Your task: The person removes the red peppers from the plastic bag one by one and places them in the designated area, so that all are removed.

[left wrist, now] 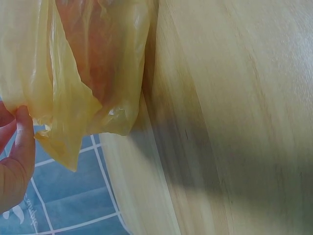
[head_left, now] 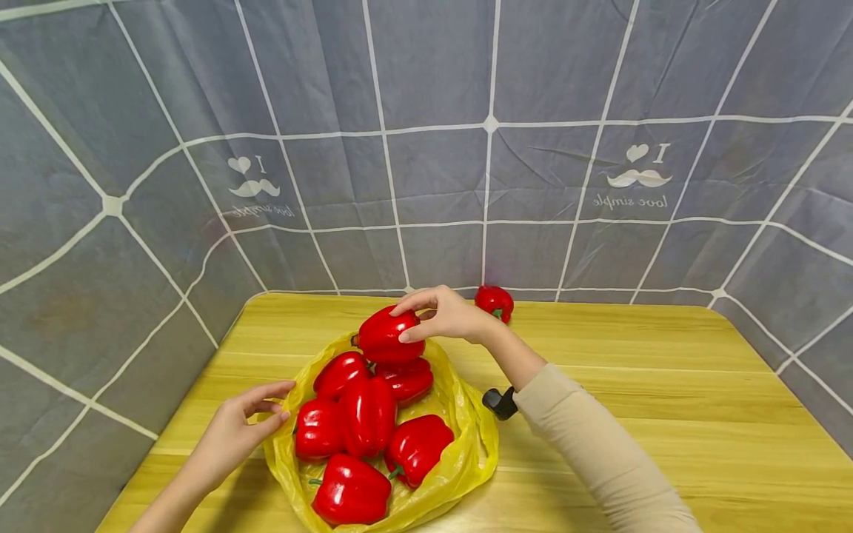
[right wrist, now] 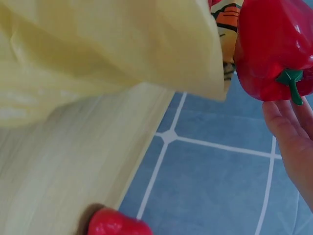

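Grips red bell pepper (head_left: 388,337) in right hand (head_left: 445,314), probably yellow plastic bag (head_left: 460,466) in left hand (head_left: 235,423); has six (head_left: 368,416) bagged, one (head_left: 494,300) at bench's back edge (head_left: 600,312).

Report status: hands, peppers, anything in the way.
Right hand gripping red pepper over yellow bag; left hand holding bag's rim. Six more peppers inside; lone pepper at table's far edge. No obstruction visible.

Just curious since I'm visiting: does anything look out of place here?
The white lettering on the gray backdrop reads backwards, as if mirrored. One red pepper sits alone at the back of the table, outside the yellow bag.
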A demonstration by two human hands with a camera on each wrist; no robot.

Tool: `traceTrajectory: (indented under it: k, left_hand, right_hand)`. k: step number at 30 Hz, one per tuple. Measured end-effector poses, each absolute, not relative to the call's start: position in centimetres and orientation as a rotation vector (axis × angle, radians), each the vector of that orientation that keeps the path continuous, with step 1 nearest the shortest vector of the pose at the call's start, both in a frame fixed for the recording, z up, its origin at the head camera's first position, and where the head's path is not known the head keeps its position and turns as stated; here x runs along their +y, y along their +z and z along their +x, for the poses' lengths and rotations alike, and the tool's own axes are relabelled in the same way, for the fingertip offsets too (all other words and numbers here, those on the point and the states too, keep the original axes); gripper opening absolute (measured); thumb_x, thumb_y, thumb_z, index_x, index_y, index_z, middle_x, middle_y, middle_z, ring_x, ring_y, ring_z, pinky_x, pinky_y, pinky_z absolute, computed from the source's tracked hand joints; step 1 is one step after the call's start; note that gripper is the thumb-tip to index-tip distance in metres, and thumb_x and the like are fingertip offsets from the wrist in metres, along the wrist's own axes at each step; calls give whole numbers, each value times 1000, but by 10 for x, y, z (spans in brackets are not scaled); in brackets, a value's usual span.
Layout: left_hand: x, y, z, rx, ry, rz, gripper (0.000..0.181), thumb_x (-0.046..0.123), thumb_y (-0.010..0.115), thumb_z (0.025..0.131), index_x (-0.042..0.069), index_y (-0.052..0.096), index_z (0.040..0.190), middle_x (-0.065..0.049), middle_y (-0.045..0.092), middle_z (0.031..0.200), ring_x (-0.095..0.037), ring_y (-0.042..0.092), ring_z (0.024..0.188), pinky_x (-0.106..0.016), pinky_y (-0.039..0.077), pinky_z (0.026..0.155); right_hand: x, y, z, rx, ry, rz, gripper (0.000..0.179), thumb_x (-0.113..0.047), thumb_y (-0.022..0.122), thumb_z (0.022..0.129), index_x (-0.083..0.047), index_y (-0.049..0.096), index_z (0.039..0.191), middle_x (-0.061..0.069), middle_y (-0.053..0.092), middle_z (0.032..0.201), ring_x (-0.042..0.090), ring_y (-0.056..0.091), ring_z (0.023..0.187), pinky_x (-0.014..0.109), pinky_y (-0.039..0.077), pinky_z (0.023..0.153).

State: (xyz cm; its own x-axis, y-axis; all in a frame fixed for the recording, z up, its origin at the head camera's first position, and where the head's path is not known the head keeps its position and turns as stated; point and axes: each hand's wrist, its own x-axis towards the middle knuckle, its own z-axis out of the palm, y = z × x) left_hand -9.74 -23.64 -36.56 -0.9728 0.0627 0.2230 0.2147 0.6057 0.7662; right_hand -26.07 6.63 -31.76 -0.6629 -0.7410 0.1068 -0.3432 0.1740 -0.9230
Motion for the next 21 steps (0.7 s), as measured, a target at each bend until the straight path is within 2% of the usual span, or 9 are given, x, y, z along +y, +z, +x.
traceTrajectory:
  k: [8, 13, 16, 18, 21]
  left_hand:
    - [-236, -366, -97, -2654, -1288, -225, 37, -2, 69, 80, -4, 61, 116, -18, 63, 105, -10, 60, 80, -22, 50, 62]
    - [-237, -366, -97, -2655, -1284, -221, 37, -1, 69, 80, -4, 61, 116, -18, 63, 106, -12, 60, 80, -22, 50, 62]
    - [-236, -366, -97, -2654, -1290, -219, 37, -1, 69, 80, -4, 61, 117, -19, 63, 106, -13, 61, 80, -22, 50, 62]
    - [-236, -366, -97, -2654, -1292, -220, 37, -1, 69, 80, -4, 61, 117, -19, 63, 106, -12, 60, 80, -22, 50, 62]
    - [-236, -365, -97, -2657, -1285, -223, 37, -2, 69, 80, -3, 61, 117, -18, 63, 105, -8, 59, 80, -22, 50, 62]
  right_hand:
    - [82, -313, -263, 2125, -1519, -1009, 36, -6, 74, 78, -2, 66, 113, 8, 58, 124, 22, 48, 119, 41, 42, 96]
    - [94, -310, -265, 2152, -1530, -992, 36, -7, 74, 77, -2, 67, 112, 9, 58, 124, 23, 50, 116, 41, 42, 96]
    - [101, -309, -265, 2158, -1550, -965, 36, -6, 74, 77, -1, 67, 112, 11, 57, 124, 25, 52, 113, 39, 45, 92]
    - [106, -307, -264, 2161, -1560, -925, 36, -6, 74, 77, -1, 67, 112, 12, 55, 125, 27, 55, 111, 34, 51, 82]
    - [113, -306, -264, 2187, -1561, -887, 37, -7, 75, 77, -1, 66, 112, 13, 54, 127, 30, 57, 108, 33, 52, 77]
